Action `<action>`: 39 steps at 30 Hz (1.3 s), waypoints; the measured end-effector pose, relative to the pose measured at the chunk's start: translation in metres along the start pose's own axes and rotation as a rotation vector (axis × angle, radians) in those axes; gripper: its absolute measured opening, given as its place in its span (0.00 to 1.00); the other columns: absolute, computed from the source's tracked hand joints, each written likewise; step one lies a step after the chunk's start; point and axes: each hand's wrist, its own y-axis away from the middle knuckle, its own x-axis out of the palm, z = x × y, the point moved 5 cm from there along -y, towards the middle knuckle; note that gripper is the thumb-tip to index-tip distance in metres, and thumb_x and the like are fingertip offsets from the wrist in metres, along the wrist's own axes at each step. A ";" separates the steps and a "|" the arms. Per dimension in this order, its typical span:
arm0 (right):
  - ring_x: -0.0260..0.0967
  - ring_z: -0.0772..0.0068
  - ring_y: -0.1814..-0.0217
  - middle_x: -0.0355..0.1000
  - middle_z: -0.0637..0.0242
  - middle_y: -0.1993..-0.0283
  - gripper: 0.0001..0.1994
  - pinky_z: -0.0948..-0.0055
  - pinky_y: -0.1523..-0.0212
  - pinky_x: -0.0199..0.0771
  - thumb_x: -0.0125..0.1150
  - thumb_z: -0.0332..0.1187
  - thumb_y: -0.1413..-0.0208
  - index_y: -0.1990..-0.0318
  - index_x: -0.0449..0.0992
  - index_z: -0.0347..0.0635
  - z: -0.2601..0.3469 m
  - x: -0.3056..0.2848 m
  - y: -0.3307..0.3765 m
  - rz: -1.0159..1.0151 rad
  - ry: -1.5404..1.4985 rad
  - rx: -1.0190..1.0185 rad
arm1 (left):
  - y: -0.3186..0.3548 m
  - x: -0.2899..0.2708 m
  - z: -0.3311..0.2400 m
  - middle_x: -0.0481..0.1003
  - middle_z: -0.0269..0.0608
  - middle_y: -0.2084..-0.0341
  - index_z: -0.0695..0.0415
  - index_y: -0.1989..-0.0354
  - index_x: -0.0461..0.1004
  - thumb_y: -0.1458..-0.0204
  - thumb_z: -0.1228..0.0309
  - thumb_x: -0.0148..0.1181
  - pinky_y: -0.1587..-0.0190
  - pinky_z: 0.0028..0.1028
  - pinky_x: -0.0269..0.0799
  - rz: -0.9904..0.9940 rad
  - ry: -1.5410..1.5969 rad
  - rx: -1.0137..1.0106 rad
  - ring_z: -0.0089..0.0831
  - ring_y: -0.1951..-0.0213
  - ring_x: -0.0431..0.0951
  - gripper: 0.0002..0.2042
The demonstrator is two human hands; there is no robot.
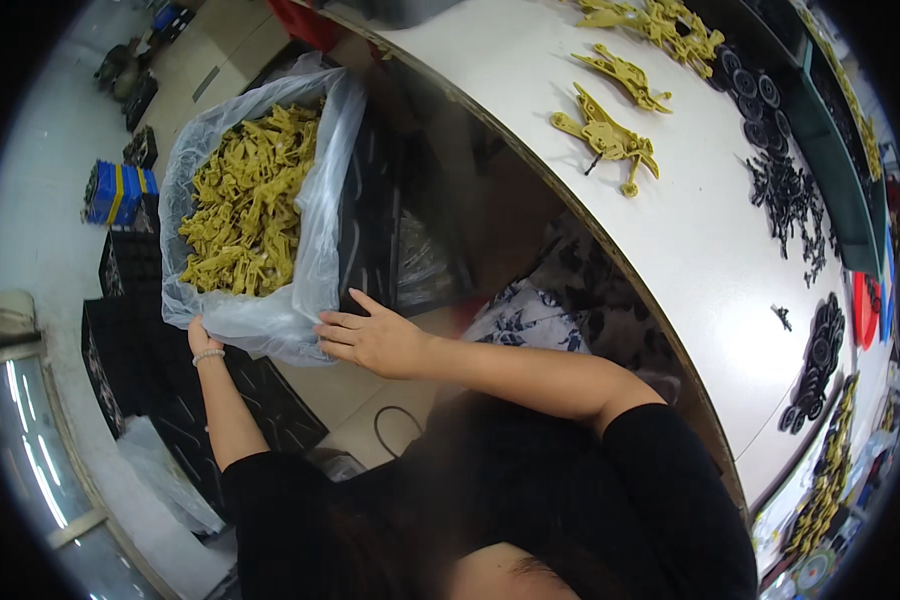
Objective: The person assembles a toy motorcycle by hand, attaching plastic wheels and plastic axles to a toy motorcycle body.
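Observation:
A clear plastic bag (322,215) lines a squarish container at the left, and its loose edges fold over the rim. Many olive-yellow moulded plastic parts (245,200) fill it in a tangled heap. My left hand (203,338), below a beaded bracelet, is at the near left corner of the liner; the plastic hides most of its fingers. At the near right corner, my right hand (375,340) rests against the liner with its fingers stretched out and apart. What the container under the plastic is made of does not show.
On the curved white table (690,260) at right lie loose yellow parts (610,135), black wheels (760,95) and small black pieces (790,205). A green-grey bin (840,150) borders them. Black crates (185,390) stand at left, with a blue bundle (118,193) beyond.

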 end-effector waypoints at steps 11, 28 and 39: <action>0.60 0.71 0.37 0.70 0.70 0.52 0.09 0.40 0.32 0.46 0.52 0.34 0.48 0.60 0.76 0.51 -0.078 0.001 -0.045 0.087 0.159 -0.075 | 0.066 0.067 0.014 0.77 0.53 0.63 0.68 0.60 0.74 0.51 0.75 0.54 0.56 0.43 0.77 0.061 0.045 0.021 0.44 0.60 0.80 0.12; 0.68 0.69 0.56 0.72 0.71 0.69 0.05 0.62 0.37 0.59 0.56 0.32 0.55 0.74 0.79 0.48 -0.060 0.005 -0.065 0.085 0.125 0.175 | 0.093 0.132 0.006 0.70 0.48 0.47 0.61 0.37 0.58 0.53 0.87 0.55 0.52 0.39 0.77 0.142 -0.210 0.208 0.42 0.51 0.75 0.31; 0.59 0.64 0.35 0.71 0.63 0.50 0.09 0.30 0.34 0.45 0.54 0.28 0.51 0.63 0.79 0.47 -0.185 -0.083 -0.007 0.042 0.184 0.343 | -0.001 0.113 -0.055 0.68 0.48 0.44 0.55 0.33 0.54 0.55 0.82 0.53 0.51 0.42 0.75 0.143 -0.599 0.020 0.44 0.50 0.74 0.35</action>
